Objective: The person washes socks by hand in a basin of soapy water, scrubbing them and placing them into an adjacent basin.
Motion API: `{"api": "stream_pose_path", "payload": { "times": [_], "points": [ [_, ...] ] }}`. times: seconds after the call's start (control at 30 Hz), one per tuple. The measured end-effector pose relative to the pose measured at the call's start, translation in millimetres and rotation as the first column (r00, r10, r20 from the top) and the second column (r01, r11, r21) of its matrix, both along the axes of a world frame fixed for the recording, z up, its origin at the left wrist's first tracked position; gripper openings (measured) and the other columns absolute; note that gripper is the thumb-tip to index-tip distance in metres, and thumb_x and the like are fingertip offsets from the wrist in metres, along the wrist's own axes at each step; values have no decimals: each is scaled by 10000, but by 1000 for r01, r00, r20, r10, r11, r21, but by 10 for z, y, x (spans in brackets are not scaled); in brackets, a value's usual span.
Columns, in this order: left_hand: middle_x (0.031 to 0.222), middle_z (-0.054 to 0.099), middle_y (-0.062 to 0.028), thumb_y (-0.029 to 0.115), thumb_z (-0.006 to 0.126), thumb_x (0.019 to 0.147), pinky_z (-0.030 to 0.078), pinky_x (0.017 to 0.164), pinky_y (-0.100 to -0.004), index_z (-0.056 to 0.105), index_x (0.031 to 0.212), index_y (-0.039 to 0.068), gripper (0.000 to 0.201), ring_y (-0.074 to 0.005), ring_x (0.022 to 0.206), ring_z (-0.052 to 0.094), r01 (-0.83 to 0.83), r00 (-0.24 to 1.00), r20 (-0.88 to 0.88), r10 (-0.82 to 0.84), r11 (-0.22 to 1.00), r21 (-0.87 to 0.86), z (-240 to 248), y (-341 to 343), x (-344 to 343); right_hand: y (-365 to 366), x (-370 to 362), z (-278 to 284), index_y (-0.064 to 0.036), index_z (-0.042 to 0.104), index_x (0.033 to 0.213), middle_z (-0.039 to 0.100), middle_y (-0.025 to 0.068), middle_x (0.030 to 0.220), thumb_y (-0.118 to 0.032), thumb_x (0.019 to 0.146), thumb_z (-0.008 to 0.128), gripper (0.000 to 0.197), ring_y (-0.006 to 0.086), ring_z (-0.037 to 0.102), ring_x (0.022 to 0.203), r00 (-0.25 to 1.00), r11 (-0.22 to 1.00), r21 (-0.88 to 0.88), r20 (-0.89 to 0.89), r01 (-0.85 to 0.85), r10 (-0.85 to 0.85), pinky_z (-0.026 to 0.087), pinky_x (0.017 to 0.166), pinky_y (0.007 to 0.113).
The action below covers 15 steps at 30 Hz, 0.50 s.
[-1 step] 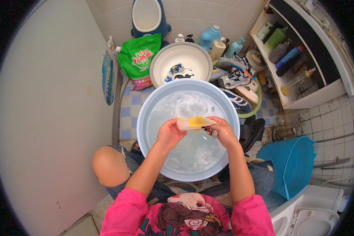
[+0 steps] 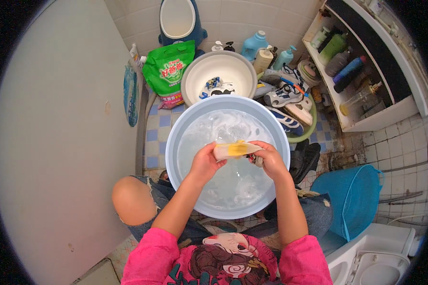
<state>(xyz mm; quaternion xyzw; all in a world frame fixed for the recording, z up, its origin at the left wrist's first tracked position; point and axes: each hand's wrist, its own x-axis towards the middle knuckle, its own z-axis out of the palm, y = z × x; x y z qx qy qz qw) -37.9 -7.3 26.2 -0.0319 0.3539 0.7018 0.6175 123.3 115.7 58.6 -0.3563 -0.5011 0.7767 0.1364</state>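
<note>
Beyond the far rim of the pale-blue washbasin (image 2: 227, 213), which hides its near edge, sits a white basin (image 2: 190, 76); shoes (image 2: 283, 97) heap off the far right, a blue bucket (image 2: 349, 199) off the near right. Over the washbasin's middle, the left hand (image 2: 205, 161) and right hand (image 2: 271, 160) grip opposite ends of a white-and-yellow cloth (image 2: 234, 150). Since a moment ago, its yellow patch has shifted slightly and the foam has drifted.

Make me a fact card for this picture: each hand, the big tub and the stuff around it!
Left hand: holds the left end of a white-and-yellow cloth
Right hand: holds its right end
Tub: pale blue, sudsy water inside, beneath the cloth
Beyond the tub: pale basin, green bag, shoes
Right of the tub: blue bucket
</note>
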Motion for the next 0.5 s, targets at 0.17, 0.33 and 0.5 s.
{"api": "stream_pose_path", "payload": {
  "times": [0.17, 0.33, 0.5],
  "points": [
    [844, 573, -33, 320, 499, 865, 446, 635, -281, 525, 969, 62, 280, -113, 799, 545, -5, 902, -426, -70, 985, -173, 58, 30, 163, -106, -68, 75, 0, 561, 1028, 604, 65, 825, -44, 742, 482, 300, 114, 549, 698, 995, 994, 44, 17, -97, 96, 433, 608, 230],
    [794, 571, -37, 320, 480, 878, 441, 599, -256, 547, 929, 35, 297, -109, 698, 550, 168, 866, -454, -208, 978, -126, 82, 12, 183, -182, -112, 168, -26, 572, 1010, 605, 55, 806, -137, 753, 530, 283, 134, 554, 670, 958, 925, 264, 157, -274, 239, 422, 582, 251],
    [696, 555, -58, 309, 446, 897, 402, 566, -254, 543, 828, -1, 332, -111, 628, 497, -142, 466, -884, -33, 984, -112, -117, 77, 274, -373, -243, 21, -28, 602, 830, 591, 115, 708, -223, 761, 543, 215, 224, 563, 606, 875, 669, 628, 480, -398, 70, 427, 546, 340]
  ]
}}
